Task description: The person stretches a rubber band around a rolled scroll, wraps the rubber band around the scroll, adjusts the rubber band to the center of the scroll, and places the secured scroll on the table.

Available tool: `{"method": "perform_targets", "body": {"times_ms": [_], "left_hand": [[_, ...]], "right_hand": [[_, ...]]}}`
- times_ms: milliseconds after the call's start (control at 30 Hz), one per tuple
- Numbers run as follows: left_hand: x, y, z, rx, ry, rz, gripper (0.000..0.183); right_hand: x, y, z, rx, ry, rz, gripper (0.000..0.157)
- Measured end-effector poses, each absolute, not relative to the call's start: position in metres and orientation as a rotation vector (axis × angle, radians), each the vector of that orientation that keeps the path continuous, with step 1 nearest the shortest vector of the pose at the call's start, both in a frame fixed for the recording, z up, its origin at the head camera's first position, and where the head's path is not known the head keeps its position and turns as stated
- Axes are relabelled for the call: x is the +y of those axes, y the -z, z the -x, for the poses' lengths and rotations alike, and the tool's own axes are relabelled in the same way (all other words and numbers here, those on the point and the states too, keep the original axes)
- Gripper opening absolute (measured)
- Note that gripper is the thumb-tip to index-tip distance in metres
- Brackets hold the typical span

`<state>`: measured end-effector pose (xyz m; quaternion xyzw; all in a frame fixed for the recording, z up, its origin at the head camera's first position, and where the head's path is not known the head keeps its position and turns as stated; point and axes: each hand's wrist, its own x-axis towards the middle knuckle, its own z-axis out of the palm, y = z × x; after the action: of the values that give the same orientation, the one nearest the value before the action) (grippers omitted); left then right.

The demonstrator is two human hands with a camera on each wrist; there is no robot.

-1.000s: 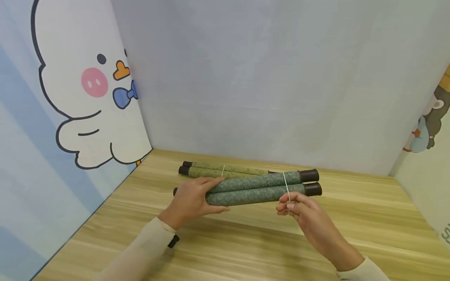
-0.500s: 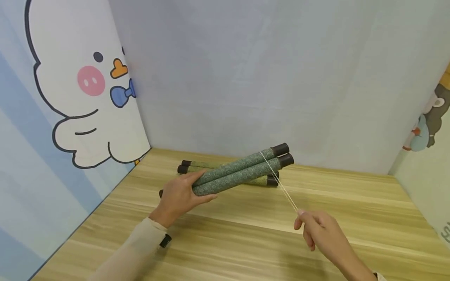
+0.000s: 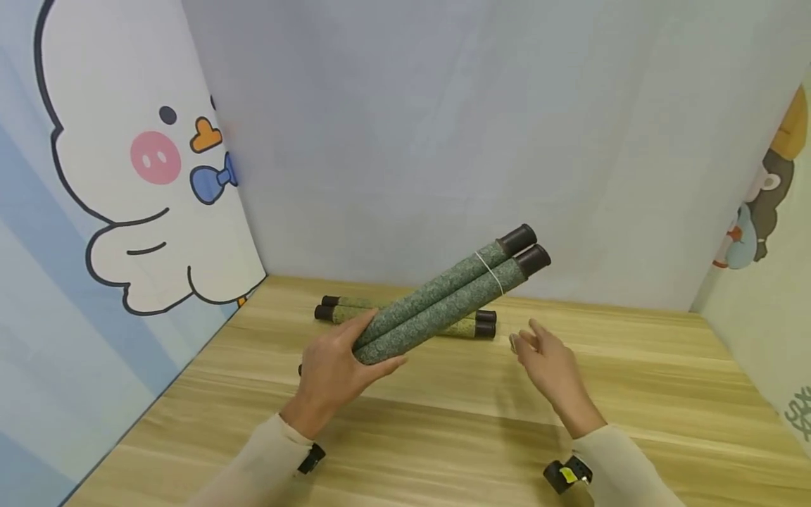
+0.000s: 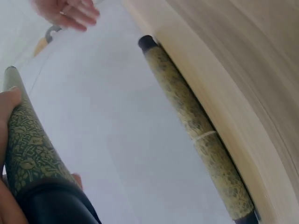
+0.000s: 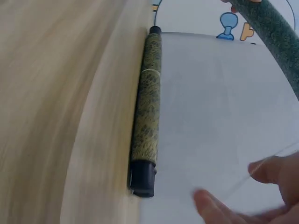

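Observation:
A green-patterned scroll (image 3: 446,313), two parallel rolls with dark end knobs, is gripped by my left hand (image 3: 332,366) near its left end. It is held above the table, its right end tilted up. A thin white band (image 3: 491,272) loops round both rolls near that end. My right hand (image 3: 550,366) hovers to the right, apart from the scroll, thumb and fingers spread. In the right wrist view a faint thin line passes by the right thumb (image 5: 268,170); whether it is the band I cannot tell.
A yellow-green scroll (image 3: 465,328) with dark knobs and its own white band (image 5: 151,71) lies at the back of the wooden table (image 3: 443,436), partly behind the green one. A pale backdrop (image 3: 405,141) stands behind, with cartoon-printed panels at both sides.
The right hand pulled the band out into long strands, and it now lies close round the scroll. That hand has spread and risen. The left hand has tilted the scroll's right end upward.

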<state>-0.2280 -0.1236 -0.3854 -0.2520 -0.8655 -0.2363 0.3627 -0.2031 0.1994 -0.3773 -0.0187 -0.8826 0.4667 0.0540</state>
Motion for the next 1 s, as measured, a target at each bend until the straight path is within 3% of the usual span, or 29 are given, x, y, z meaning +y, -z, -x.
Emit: {"method": "perform_targets", "body": {"times_ms": [133,267,467,667,867,1000], "left_hand": [[-0.118,0.383,0.221,-2.371,0.765,0.565,0.085],[-0.114,0.383,0.215,-2.508,0.988,0.483,0.083],[-0.108,0.384,0.202,-2.631,1.276,0.483,0.081],[-0.107,0.389,0.195,-2.634,1.299,0.531,0.079],[-0.106,0.392,0.187,-2.632,1.305,0.583,0.077],[-0.108,0.391,0.186,-2.623,1.309,0.59,0.076]], "right_hand": [[0.188,0.373,0.202,-2.332,-1.232,0.025,0.085],[0.177,0.371,0.201,-2.002,-0.918,-0.166,0.083],[0.176,0.364,0.202,-1.701,-0.615,-0.458,0.044],[0.177,0.348,0.203,-1.418,-0.614,-0.477,0.05],[0.173,0.334,0.209,-1.252,-0.642,-0.339,0.012],[0.182,0.333,0.207,-1.376,-0.771,-0.361,0.051]]}}
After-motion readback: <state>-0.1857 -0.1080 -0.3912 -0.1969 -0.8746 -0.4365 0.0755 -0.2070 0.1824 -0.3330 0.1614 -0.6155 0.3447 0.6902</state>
